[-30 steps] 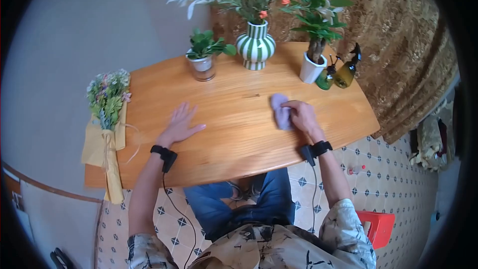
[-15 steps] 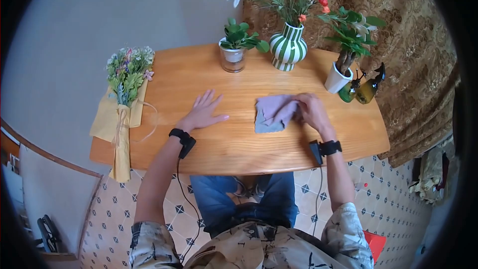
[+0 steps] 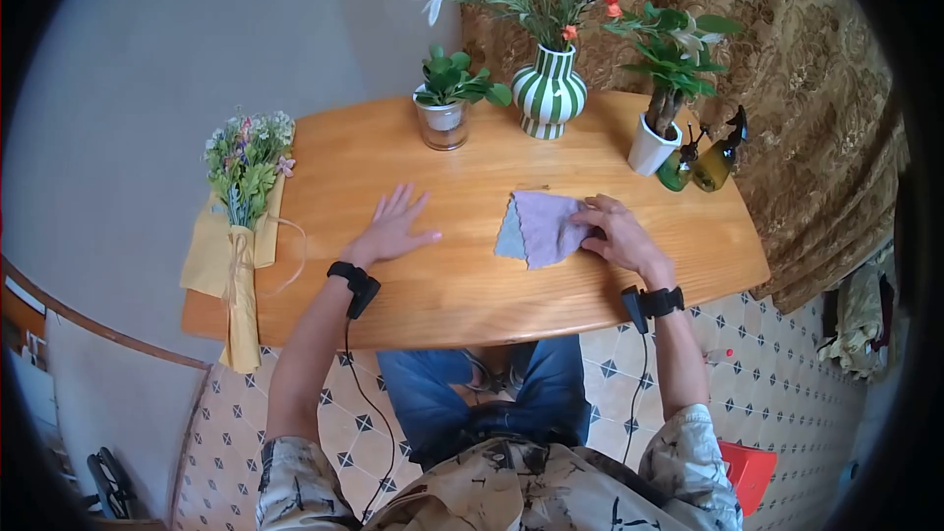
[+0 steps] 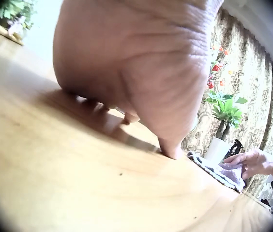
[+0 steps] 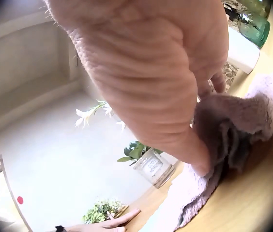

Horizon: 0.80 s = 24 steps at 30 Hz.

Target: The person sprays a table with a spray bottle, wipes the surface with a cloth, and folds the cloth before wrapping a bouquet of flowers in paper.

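A purple and grey-blue cloth (image 3: 551,226) lies partly folded on the wooden table (image 3: 462,295), its wavy edges showing. My right hand (image 3: 625,239) grips it by its right end; in the right wrist view the thumb and fingers close on bunched fabric (image 5: 223,125). To the left, my left hand (image 3: 389,228) rests on the tabletop with fingers spread and thumb out to the side, holding nothing. From the left wrist view, its fingertips are mostly hidden behind the palm (image 4: 136,63).
A potted plant (image 3: 444,123), a green-striped vase (image 3: 549,93) of flowers, a white-potted plant (image 3: 652,147) and two spray bottles (image 3: 716,165) line the back. A wrapped bouquet (image 3: 236,265) lies at the left edge. Below right stands a red stool (image 3: 749,477).
The cloth was a small bunched wad under the right hand, then opened out, and now lies more spread. The left hand stays on the table; the head view has shifted.
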Each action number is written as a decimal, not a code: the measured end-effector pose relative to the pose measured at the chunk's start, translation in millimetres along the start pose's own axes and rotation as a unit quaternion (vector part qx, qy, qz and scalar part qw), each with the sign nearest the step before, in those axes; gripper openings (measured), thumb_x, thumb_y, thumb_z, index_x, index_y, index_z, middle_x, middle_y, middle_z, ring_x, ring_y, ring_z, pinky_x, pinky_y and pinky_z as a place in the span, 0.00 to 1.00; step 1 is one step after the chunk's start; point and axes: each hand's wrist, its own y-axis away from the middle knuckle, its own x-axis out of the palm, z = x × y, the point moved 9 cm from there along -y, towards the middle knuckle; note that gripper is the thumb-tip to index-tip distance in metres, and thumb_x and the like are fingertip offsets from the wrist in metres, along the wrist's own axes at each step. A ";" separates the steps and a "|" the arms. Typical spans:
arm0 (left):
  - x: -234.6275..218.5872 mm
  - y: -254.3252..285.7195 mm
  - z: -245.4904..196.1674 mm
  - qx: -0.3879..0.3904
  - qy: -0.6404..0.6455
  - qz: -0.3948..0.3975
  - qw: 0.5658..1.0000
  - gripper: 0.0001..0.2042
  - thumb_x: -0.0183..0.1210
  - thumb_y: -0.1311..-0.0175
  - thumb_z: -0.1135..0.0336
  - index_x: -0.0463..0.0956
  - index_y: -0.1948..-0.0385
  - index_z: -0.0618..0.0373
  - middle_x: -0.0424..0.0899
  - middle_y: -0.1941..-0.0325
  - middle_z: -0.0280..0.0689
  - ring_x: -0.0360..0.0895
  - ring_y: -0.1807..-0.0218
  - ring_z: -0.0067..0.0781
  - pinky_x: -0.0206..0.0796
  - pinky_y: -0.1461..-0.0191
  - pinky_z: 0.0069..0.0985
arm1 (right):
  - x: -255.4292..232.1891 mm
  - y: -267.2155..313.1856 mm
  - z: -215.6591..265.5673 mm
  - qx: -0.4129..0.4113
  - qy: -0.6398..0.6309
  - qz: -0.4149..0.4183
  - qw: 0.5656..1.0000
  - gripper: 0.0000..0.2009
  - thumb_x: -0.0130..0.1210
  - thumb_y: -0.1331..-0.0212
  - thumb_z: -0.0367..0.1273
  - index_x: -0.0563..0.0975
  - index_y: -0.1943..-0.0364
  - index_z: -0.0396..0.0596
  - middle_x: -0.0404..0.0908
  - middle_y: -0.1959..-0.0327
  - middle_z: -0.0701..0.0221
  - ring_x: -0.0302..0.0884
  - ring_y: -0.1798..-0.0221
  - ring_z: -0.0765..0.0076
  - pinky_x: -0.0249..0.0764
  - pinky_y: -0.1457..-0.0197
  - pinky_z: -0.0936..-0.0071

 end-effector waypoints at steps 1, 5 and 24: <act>-0.2 -0.6 -0.4 -0.001 0.003 0.002 1.000 0.44 0.50 0.40 0.35 0.47 0.29 0.54 0.39 0.26 0.58 0.31 0.23 0.52 0.23 0.24 0.41 | 1.9 1.2 6.8 -0.008 0.028 -0.005 1.000 0.15 0.59 0.55 0.23 0.81 0.59 0.49 0.75 0.45 0.61 0.67 0.39 0.51 0.63 0.34 0.61; -4.5 -1.6 -17.6 -0.001 0.006 0.015 1.000 0.42 0.54 0.42 0.36 0.52 0.31 0.54 0.45 0.27 0.59 0.35 0.24 0.54 0.28 0.24 0.43 | 19.9 -2.4 23.7 -0.038 0.093 0.030 0.995 0.13 0.61 0.55 0.26 0.82 0.62 0.52 0.74 0.43 0.63 0.63 0.35 0.56 0.60 0.31 0.60; -4.5 -15.9 -109.9 0.105 0.022 -0.051 0.993 0.42 0.65 0.49 0.51 0.55 0.36 0.65 0.71 0.43 0.56 0.67 0.40 0.54 0.56 0.36 0.41 | 52.1 -29.0 43.2 -0.080 -0.034 -0.055 0.995 0.11 0.60 0.50 0.28 0.79 0.60 0.45 0.82 0.63 0.61 0.77 0.58 0.52 0.70 0.47 0.65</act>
